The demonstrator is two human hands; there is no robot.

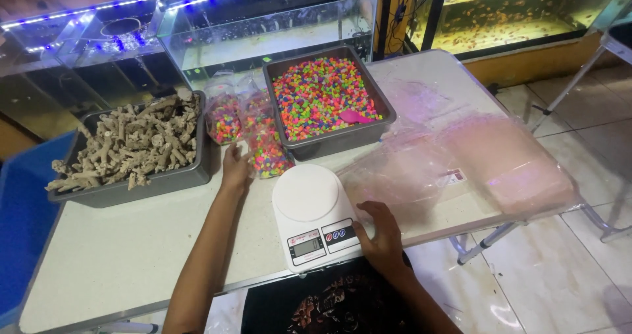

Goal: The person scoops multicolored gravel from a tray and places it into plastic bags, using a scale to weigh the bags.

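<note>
White plastic sits under your right hand [380, 232]: the scale [315, 215], flat on the table [118, 255]. Your fingers curl loosely against its right front corner, just beside the buttons, closed on nothing. The round weighing plate lies up and to the left of that hand, bare.

Your left hand [235, 167] reaches further out, past the scale's far left corner. It lies fairly flat, fingers forward, and touches the lower edge of a clear bag [266, 143] filled with bright mixed gravel; you cannot tell whether the fingers pinch the plastic or only press on it. A second, smaller bag of gravel [224, 120] stands just beyond the fingertips, a little to the left.

Left of that hand is a grey tray [131, 186] heaped with pale, branch-like coral pieces [131, 143]. Beyond and to the right of it is another grey tray [329, 140] full of neon gravel [322, 97], with a pink scoop [355, 117] lying on top near its right side.

Right of your right hand, a loose pile of empty clear bags [474, 163] spreads to the table's edge, the nearest one close to your knuckles.

Past both trays stand glass tanks [263, 34] lit with blue lamps.
</note>
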